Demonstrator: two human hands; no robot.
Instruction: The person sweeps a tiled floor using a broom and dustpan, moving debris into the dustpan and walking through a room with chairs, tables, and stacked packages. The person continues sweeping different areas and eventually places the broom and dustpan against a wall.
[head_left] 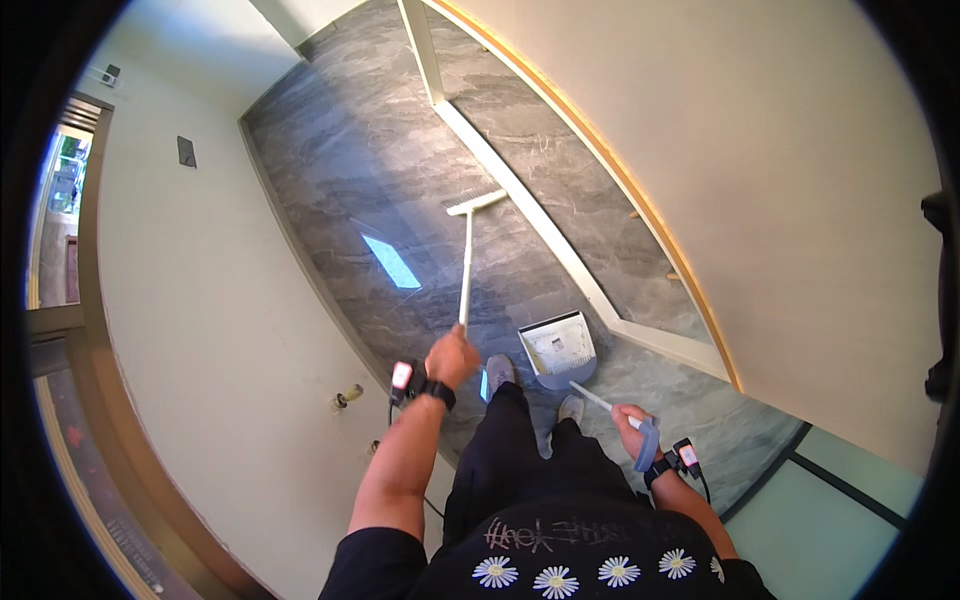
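Note:
My left hand is closed round the upper end of a white broom. The handle runs away from me, and the broom's wide head rests on the grey marbled floor, its right end against a pale raised strip. In my right hand is the white handle of a long-handled dustpan, which has a grey-blue end grip. The dustpan's white and grey-blue pan sits on the floor just ahead of my feet, with its dark-lipped mouth facing away. Some small specks show inside the pan.
A pale raised strip crosses the floor to the right of the broom. Beyond it stands a large cream panel with a yellowish edge. A white wall with a pipe fitting is on my left. Greenish glass panels are at lower right.

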